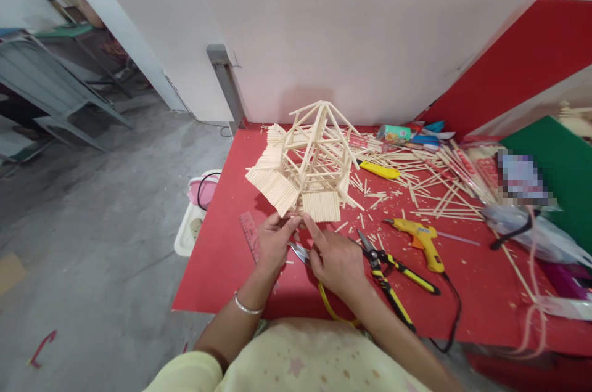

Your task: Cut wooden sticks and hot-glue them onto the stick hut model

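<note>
On our red table (217,269) stands the stick model (310,161), just beyond our fingertips (307,220). Our right hand (340,259) has its forefinger straight; our left hand (274,239) bends thumb and fingers nearly together. We cannot tell whether either holds anything.

Bare, matt wooden sticks frame the model (314,145), its slatted panels (321,206) finely ridged, at a smooth red worktop (213,262). Hard plastic encases a glue gun (422,236); cutters (377,261) pair metal blades with plastic-looking grips. A see-through plastic ruler (248,233) and crinkled, glossy bag (522,232) contrast with smooth, matt boards (361,40), a soft cloth shirt (324,355), a shiny metal bangle (247,306) and scuffed, concrete-like floor (148,207).
</note>
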`<state>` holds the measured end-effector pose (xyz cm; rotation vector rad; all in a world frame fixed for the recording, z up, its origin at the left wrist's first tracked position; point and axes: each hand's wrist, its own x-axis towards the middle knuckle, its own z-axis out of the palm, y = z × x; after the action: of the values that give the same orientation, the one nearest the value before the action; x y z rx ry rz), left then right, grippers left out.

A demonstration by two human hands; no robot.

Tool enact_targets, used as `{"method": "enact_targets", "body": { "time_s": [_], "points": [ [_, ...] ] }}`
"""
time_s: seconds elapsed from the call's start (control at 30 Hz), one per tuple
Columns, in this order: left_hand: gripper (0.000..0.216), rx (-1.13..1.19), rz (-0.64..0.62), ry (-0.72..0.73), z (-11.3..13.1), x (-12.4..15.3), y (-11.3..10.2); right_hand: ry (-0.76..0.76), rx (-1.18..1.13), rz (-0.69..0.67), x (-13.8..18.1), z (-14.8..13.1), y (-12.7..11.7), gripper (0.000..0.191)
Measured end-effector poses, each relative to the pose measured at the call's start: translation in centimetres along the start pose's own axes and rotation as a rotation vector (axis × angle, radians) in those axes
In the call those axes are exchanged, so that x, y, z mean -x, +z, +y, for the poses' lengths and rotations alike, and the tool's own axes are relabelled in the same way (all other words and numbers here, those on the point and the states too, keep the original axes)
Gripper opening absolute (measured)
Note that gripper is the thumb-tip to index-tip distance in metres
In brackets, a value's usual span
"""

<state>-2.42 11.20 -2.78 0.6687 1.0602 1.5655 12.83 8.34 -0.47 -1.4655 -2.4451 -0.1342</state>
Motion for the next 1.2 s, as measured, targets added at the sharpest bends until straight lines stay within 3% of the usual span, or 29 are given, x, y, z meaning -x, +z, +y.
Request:
{"method": "enact_targets", "body": {
  "time_s": [1.2],
  "points": [
    [0.027, -0.010, -0.002, -0.002, 0.00, -0.07, -0.05, 0.010, 0.006, -0.011, 0.16, -0.08, -0.08, 0.076]
  ]
}}
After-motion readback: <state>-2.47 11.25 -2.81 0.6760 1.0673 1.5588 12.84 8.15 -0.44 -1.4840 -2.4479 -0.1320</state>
